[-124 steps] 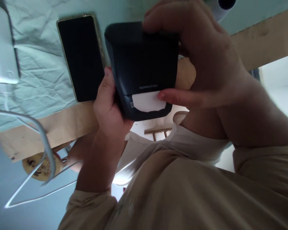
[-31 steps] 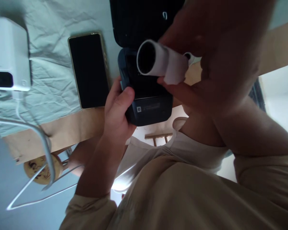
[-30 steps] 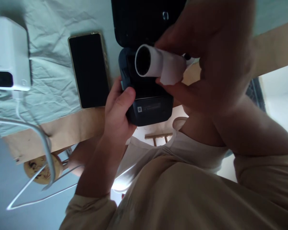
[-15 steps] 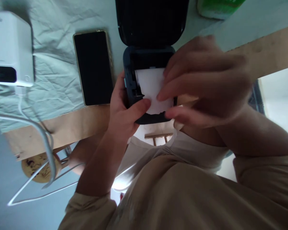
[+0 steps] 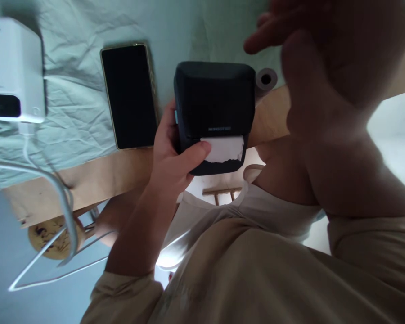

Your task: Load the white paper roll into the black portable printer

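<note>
My left hand (image 5: 170, 157) grips a small black label printer (image 5: 214, 96) by its left side, over the table's near edge. Its lid is down. A torn white paper end (image 5: 224, 148) sticks out of the slot on the side facing me, and my left thumb rests on that paper. My right hand (image 5: 324, 67) is raised above and to the right of the printer, blurred, with its fingers loosely apart and nothing seen in it. It does not touch the printer.
A dark phone (image 5: 130, 94) lies screen-up on the pale green cloth (image 5: 70, 121), left of the printer. A white box-shaped device (image 5: 13, 67) with cables (image 5: 59, 189) sits at far left. A small grey ring (image 5: 266, 79) lies right of the printer. The wooden table edge (image 5: 97, 173) runs below.
Half a second ago the lid stood open and my right hand pressed the white paper into the bay. Now the lid is down and my right hand has lifted away.
</note>
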`<state>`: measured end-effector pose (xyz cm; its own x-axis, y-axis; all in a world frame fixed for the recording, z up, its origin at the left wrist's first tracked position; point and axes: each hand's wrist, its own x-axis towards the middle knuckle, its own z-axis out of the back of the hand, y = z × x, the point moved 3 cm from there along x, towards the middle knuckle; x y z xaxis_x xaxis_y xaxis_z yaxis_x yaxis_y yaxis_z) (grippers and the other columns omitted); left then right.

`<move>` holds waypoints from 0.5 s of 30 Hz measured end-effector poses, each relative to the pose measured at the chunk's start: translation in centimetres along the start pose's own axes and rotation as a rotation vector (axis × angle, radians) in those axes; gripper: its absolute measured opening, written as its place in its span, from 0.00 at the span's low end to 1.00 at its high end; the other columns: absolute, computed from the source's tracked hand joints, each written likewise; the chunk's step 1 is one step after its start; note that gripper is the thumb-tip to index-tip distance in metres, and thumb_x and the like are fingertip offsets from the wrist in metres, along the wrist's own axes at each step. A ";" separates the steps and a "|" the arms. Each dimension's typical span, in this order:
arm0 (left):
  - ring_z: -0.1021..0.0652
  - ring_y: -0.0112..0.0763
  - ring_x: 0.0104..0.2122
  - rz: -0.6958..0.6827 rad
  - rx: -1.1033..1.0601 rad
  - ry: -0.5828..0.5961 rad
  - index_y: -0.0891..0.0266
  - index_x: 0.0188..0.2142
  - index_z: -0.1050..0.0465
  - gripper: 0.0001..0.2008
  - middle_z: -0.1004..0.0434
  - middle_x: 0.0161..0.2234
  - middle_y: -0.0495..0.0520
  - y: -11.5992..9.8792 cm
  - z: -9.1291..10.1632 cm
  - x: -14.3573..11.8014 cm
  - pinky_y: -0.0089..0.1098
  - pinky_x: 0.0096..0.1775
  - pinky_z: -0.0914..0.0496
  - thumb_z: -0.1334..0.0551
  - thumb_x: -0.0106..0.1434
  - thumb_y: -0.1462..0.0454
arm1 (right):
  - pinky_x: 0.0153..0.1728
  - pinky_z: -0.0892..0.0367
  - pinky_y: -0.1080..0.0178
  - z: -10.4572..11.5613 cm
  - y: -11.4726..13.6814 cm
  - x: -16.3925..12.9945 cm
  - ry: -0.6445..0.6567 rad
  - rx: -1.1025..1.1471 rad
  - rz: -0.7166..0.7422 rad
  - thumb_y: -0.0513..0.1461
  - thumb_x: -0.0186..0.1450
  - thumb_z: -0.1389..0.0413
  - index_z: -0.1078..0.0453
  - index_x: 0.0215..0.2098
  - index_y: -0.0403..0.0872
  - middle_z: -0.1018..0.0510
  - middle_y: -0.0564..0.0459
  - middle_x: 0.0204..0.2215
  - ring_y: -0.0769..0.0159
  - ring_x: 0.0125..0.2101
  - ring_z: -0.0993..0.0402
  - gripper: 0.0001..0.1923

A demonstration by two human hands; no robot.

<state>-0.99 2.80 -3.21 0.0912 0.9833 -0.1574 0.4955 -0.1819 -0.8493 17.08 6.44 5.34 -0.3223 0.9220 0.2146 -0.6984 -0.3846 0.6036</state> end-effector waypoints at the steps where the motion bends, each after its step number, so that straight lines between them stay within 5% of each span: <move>1: 0.20 0.29 0.34 -0.025 0.009 0.009 0.52 0.51 0.22 0.32 0.19 0.37 0.47 0.0 0.1 -0.1 0.30 0.36 0.23 0.19 0.46 0.60 | 0.66 0.32 0.64 0.2 -0.1 -0.2 -0.049 0.038 0.074 0.42 0.78 0.60 0.32 0.61 0.47 0.24 0.55 0.59 0.71 0.62 0.26 0.22; 4: 0.17 0.39 0.48 -0.099 0.028 0.027 0.54 0.51 0.21 0.27 0.17 0.41 0.52 -0.1 0.2 -0.3 0.36 0.47 0.19 0.23 0.54 0.50 | 0.63 0.31 0.60 0.1 -0.1 -0.7 -0.034 0.041 0.288 0.51 0.76 0.51 0.30 0.57 0.44 0.20 0.51 0.54 0.65 0.61 0.24 0.23; 6: 0.19 0.43 0.56 -0.115 0.036 0.036 0.56 0.49 0.20 0.23 0.17 0.40 0.55 -0.2 0.3 -0.5 0.38 0.54 0.20 0.29 0.60 0.46 | 0.64 0.31 0.55 -0.3 0.0 -0.8 0.002 -0.029 0.297 0.56 0.73 0.50 0.30 0.58 0.45 0.20 0.49 0.55 0.60 0.59 0.23 0.27; 11: 0.15 0.38 0.47 -0.120 0.036 0.018 0.59 0.50 0.19 0.17 0.15 0.40 0.53 -0.2 0.2 -0.7 0.38 0.49 0.17 0.30 0.65 0.55 | 0.74 0.40 0.48 -0.6 0.5 -0.7 0.093 -0.126 0.160 0.61 0.71 0.48 0.34 0.62 0.52 0.24 0.52 0.61 0.59 0.60 0.26 0.31; 15: 0.15 0.34 0.46 -0.131 0.007 -0.043 0.58 0.50 0.20 0.19 0.14 0.40 0.49 -0.5 -0.6 -0.6 0.39 0.59 0.21 0.25 0.60 0.58 | 0.75 0.51 0.34 -0.6 -0.2 -0.5 0.040 -0.128 0.212 0.65 0.71 0.52 0.35 0.64 0.50 0.24 0.52 0.61 0.53 0.65 0.28 0.36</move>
<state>-0.73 2.34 -2.39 -0.0110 0.9978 -0.0659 0.4950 -0.0518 -0.8673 17.00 5.99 4.68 -0.4935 0.8186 0.2939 -0.6868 -0.5741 0.4457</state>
